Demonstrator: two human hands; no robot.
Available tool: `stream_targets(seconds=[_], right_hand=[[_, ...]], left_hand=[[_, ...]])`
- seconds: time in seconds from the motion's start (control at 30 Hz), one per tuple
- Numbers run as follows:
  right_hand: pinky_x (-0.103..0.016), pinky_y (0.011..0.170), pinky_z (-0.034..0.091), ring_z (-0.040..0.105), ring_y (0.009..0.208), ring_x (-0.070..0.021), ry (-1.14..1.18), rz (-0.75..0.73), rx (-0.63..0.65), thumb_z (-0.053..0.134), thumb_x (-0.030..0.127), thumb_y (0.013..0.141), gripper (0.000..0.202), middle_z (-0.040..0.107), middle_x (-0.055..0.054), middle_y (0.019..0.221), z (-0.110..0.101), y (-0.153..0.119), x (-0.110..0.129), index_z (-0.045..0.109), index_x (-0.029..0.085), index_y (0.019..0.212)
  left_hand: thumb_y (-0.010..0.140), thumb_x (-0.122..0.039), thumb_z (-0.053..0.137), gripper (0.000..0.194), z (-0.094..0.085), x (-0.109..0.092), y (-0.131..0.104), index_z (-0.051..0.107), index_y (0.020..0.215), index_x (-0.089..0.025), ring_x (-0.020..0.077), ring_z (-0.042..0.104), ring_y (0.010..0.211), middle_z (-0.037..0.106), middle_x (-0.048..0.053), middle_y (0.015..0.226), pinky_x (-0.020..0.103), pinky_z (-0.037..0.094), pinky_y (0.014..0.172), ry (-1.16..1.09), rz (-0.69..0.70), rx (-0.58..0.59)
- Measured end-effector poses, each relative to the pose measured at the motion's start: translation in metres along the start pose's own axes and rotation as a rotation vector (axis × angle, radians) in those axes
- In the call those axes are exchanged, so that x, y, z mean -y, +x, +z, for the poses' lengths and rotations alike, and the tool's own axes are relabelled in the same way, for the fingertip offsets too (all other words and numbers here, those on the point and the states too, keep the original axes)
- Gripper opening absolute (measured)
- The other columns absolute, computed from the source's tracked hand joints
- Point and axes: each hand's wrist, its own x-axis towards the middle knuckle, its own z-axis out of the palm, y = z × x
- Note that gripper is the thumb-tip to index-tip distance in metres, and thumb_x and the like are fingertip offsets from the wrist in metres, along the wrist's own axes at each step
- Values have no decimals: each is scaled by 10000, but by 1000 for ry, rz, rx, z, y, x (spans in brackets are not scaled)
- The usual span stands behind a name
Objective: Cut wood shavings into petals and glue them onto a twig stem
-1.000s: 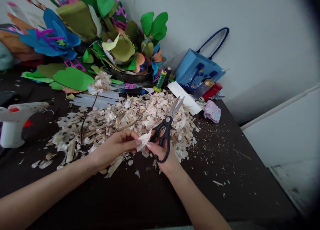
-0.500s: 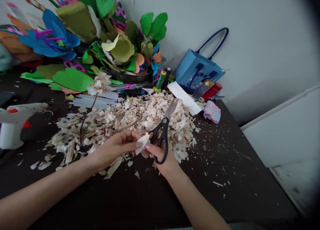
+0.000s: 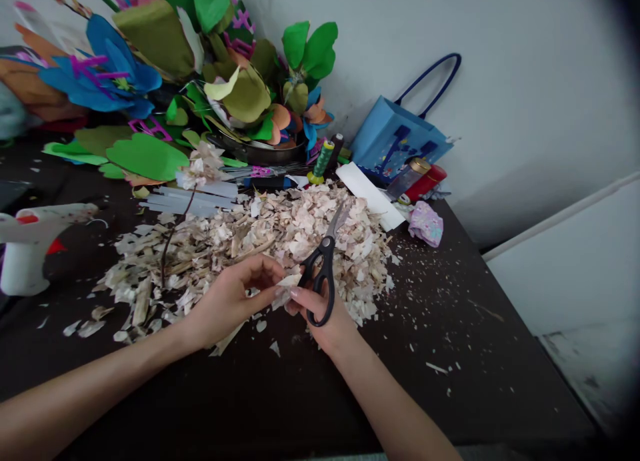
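Note:
My left hand (image 3: 223, 305) pinches a thin, whitish petal-like piece (image 3: 286, 289) between thumb and fingers. On the other side, my right hand (image 3: 334, 324) grips the same piece with thumb and fingertips. Black-handled scissors (image 3: 327, 243) hang on my right hand, their loops around or against its fingers. The blades point away from me, nearly closed, over a heap of pale dry flakes (image 3: 295, 231). Which fingers pass through the loops is partly hidden.
A stem with a pale flower (image 3: 201, 164) stands left of the heap. Farther left is a white glue gun (image 3: 25, 264). Behind lie translucent sticks (image 3: 193, 202), a green thread spool (image 3: 324, 157), colourful fabric flowers (image 3: 245, 101), a white strip (image 3: 370, 197) and a blue bag (image 3: 395, 137).
My left hand has shifted slightly, its fingers bending a little differently around the pale piece. The scissors have tilted and moved slightly left. Both hands still hold the piece.

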Motion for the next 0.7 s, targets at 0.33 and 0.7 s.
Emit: stream_targets(seconds=[0.33,0.7], right_hand=[[-202,473,470,576,504,-98,19,-5,15,883,265,599,355,645,49,657,1,1,0,646,200,854],[-245,504,483,564,547,-114,-133,-108,6,854,304,681,331,628,37,730,-6,1,-4,634,217,913]], left_hand=[[868,-350,702,185,-1,4,3,676,927,-177,150,649,754,700,27,842,259,501,689,-233,-135,56],[833,-365,755,267,0,13,6,630,978,-179,176,655,778,694,39,850,300,492,713,-232,-136,92]])
